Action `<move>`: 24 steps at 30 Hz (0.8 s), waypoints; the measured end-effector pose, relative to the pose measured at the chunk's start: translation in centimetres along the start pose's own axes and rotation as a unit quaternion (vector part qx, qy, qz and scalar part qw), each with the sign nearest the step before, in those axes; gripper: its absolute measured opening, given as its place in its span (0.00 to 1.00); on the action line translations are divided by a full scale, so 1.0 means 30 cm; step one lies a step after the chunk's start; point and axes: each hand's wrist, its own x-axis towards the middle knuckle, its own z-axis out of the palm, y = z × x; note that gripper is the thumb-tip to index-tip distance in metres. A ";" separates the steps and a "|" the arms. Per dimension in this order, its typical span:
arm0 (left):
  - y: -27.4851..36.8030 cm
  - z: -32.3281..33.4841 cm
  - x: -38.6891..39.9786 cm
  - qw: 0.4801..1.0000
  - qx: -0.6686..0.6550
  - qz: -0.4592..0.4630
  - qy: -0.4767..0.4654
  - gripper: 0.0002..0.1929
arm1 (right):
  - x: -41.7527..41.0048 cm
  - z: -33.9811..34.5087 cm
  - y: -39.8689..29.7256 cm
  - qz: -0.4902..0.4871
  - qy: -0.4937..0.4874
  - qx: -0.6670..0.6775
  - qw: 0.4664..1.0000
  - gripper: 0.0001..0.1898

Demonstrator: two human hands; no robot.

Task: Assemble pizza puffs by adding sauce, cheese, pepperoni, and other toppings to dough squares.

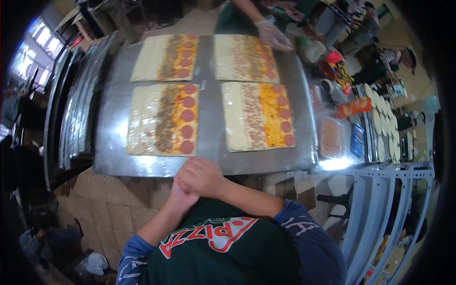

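My right hand [202,177] lies over my left hand [183,194], the two clasped together at the near edge of a metal table [210,107]. No object shows in either hand; the left hand's fingers are mostly hidden. Just beyond them rests a rectangular sheet of dough [142,117] with bands of ground meat, orange cheese and sausage slices. To its right is another dough sheet [233,117] with chopped pink meat, cheese and sausage slices. Two more topped sheets, one at far left [148,58] and one at far right [223,57], lie behind these.
A co-worker's gloved hand [272,35] is over the far right sheet. Stacked metal trays [80,103] stand at left. At right are a container of chopped meat [331,137], a blue packet [357,139], an orange packet [354,107], dough rounds [377,121] and a metal rack [388,174].
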 end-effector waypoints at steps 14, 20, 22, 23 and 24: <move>0.374 -0.094 -0.029 0.878 -0.473 -0.067 -0.034 0.15 | 0.356 0.212 -0.008 0.549 -0.039 0.610 0.570 0.14; 0.413 -0.194 -0.096 0.882 -0.469 -0.032 0.031 0.15 | 0.487 0.412 0.249 0.567 -0.236 0.535 0.580 0.14; 0.420 -0.235 -0.118 0.880 -0.472 -0.023 0.049 0.15 | 0.523 0.490 0.303 0.554 -0.279 0.480 0.621 0.14; 0.426 -0.249 -0.142 0.870 -0.489 -0.013 0.063 0.15 | 0.528 0.525 0.320 0.518 -0.308 0.427 0.674 0.13; 0.431 -0.265 -0.156 0.860 -0.505 -0.006 0.076 0.15 | 0.533 0.555 0.342 0.479 -0.333 0.371 0.723 0.12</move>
